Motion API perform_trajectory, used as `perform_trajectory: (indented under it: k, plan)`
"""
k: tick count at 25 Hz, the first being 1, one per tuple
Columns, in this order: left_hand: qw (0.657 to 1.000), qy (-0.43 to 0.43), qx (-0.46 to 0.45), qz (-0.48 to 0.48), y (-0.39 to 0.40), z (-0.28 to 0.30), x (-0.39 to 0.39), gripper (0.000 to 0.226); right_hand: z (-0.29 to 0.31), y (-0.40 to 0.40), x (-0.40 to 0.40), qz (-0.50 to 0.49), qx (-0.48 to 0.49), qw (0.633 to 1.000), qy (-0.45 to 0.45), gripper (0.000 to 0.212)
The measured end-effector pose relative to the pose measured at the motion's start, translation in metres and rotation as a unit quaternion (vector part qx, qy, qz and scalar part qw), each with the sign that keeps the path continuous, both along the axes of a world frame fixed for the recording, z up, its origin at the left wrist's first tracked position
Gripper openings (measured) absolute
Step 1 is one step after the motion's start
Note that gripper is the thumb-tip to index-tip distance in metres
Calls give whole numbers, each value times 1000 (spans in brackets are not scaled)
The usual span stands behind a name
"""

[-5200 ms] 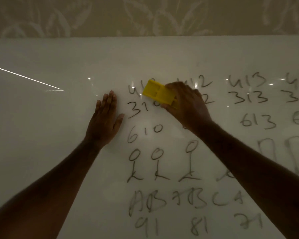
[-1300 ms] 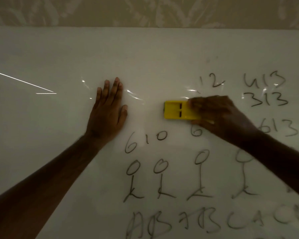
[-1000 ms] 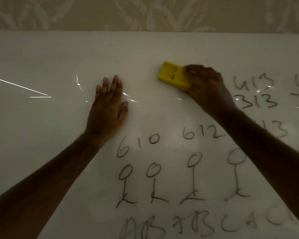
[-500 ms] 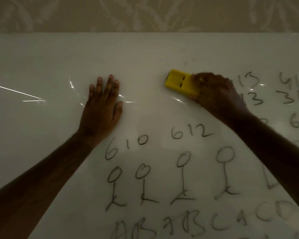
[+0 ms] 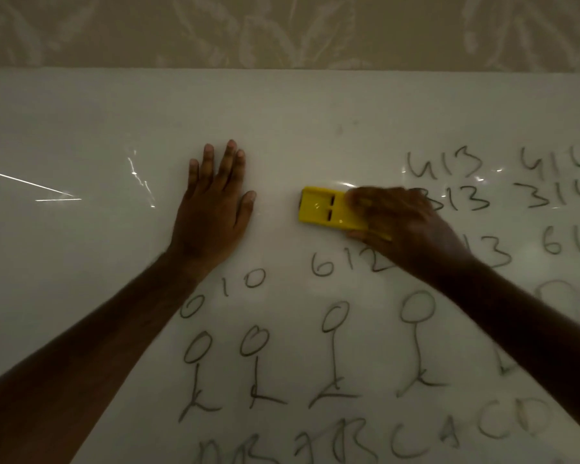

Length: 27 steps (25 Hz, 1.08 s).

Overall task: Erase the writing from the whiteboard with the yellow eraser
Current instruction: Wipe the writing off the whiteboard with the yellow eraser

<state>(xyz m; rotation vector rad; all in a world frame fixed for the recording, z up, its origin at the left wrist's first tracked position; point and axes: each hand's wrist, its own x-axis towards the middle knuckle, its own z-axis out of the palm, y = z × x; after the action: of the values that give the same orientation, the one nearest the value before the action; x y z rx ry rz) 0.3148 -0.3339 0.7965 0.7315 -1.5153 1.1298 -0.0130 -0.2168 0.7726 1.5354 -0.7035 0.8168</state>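
While the left hand [image 5: 211,209] lies spread flat on the whiteboard [image 5: 315,128], the right hand [image 5: 402,222], seemingly pinching, holds the yellow eraser [image 5: 325,209] at its 9 o'clock.

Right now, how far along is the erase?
Done: the whiteboard is bare around the flat left hand. In hand: right hand presses the yellow eraser beside 313. Left: 612, the stick figures and the letters below.

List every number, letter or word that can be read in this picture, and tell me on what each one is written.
All stand on the whiteboard:
"413"
"313", its start hidden by the right hand
"314", cut by the frame
"61"
"612"
"10"
"CA"
"CD"
The other letters in the bottom row are smeared, not readable. The yellow eraser bears no text.
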Motion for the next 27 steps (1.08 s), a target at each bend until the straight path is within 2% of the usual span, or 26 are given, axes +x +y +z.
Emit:
perform_trajectory:
  k: [3,6,10,13,15,19,22,24,27]
  plan:
    - [1000,8,4,9,0,-2,-10,71,49,7,-22,-16,-24,997,-75,44]
    - [1000,17,10,13,3,0,-21,75,83,5,-5,6,-12,990,-137,49]
    - [1000,12,11,14,5,2,-25,75,50,-4,21,23,-9,998,-66,46]
    - [1000,3,20,18,7,3,-23,76,-2,3,2,34,14,999,-16,47]
    - [1000,-4,25,18,8,3,-23,76,-15,10,-26,11,16,1000,-11,49]
    - [1000,-3,25,15,9,5,-33,76,34,21,-75,-6,-18,997,-78,43]
    - [1000,-11,23,9,12,11,-52,76,87,19,-63,-8,-16,989,-150,49]
    - [1000,-24,19,2,16,15,-67,75,92,11,-37,6,-10,991,-137,50]
    - [999,-36,7,-3,18,13,-84,73,49,5,-23,20,-8,997,-73,43]
